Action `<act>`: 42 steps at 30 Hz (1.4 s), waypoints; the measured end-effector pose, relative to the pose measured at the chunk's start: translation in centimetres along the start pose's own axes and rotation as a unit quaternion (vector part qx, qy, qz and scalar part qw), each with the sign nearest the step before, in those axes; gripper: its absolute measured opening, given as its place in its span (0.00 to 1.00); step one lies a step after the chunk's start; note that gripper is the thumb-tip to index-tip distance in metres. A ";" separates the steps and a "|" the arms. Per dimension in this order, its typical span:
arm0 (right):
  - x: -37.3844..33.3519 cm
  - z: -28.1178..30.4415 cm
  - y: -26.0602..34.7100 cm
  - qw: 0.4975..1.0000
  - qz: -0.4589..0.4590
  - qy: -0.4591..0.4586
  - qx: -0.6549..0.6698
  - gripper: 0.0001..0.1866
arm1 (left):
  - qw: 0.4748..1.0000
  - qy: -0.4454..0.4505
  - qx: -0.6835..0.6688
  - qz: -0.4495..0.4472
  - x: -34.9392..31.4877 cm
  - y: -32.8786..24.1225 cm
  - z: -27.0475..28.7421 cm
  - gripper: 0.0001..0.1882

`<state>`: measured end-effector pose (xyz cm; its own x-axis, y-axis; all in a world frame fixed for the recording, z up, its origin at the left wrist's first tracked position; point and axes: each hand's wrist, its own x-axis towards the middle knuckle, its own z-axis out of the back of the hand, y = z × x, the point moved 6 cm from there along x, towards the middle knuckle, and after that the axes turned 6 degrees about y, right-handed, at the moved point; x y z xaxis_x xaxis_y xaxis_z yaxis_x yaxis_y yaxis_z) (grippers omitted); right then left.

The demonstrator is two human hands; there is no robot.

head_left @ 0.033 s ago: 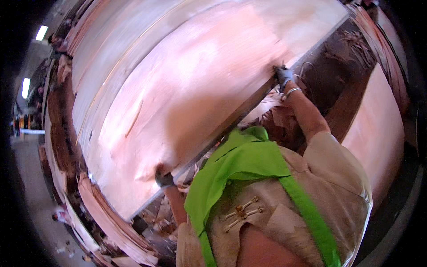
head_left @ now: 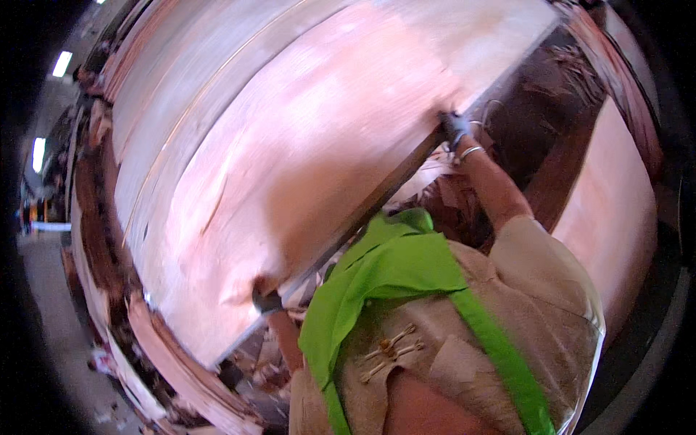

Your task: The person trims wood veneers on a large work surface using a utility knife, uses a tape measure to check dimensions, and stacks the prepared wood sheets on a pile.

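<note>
A wide, thin pinkish wood veneer sheet lies slanting across the view on a paler sheet. My right hand, in a grey glove with a bangle at the wrist, grips the sheet's near edge at the upper right. Farther left along that same edge, my gloved left hand is closed on the veneer, and creases spread out from its fingers. Both sets of fingertips are dark and slightly blurred. A shadow falls over the sheet between the two hands.
Bent veneer stacks line the left side. At the right leans another large pinkish sheet. Broken veneer scraps lie below the near edge. A green apron hangs over my chest. A person is at the far left.
The whole view has shifted slightly, with the sheet and both hands appearing a little farther left. Both hands keep their places on the sheet's edge.
</note>
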<state>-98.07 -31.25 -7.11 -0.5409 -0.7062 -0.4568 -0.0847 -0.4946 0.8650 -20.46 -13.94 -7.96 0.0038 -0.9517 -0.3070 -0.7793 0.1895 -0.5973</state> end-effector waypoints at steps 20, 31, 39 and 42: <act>6.5 8.2 -3.6 0.879 0.257 -0.203 -0.346 0.11 | 0.961 -0.190 0.192 -0.062 1.3 1.8 -3.1 0.08; 6.1 10.1 -5.7 0.992 -0.088 0.023 -0.086 0.19 | 0.836 -0.357 0.272 -0.316 -0.8 -9.8 -20.7 0.08; 5.8 9.7 -4.9 0.993 -0.099 0.054 -0.014 0.12 | 0.857 -0.430 0.167 -0.230 -6.8 -3.3 -13.5 0.07; 6.4 9.3 -5.3 0.994 -0.074 0.080 -0.012 0.19 | 0.838 -0.488 0.166 -0.179 -7.5 -0.4 -7.6 0.07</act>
<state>-108.90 -28.46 -12.71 -0.3842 -0.6955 -0.6072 -0.1321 -0.6095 0.7817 -24.90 -8.71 0.22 0.8375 -0.3410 -0.4269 -0.4023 0.1439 -0.9041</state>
